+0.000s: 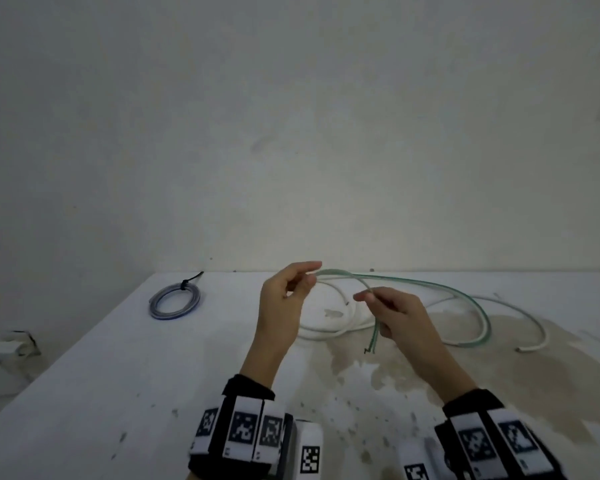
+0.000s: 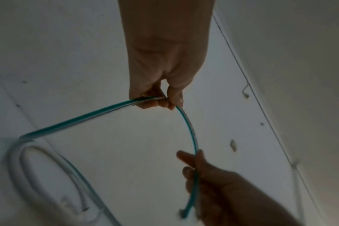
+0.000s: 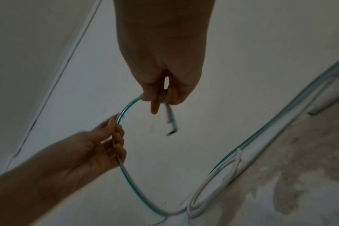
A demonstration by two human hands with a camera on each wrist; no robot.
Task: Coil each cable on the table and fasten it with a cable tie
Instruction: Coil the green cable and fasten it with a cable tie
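Green cable (image 1: 430,285) pinched in left hand (image 1: 284,299) and right hand (image 1: 400,318) (cut end dangling below right), held above desk (image 1: 118,358); remainder trailing rightward over white cable (image 1: 326,332).

Green cable (image 3: 170,120) free end motion-blurred in right wrist view. White cable (image 2: 16,168) runs off frame bottom, left wrist view.
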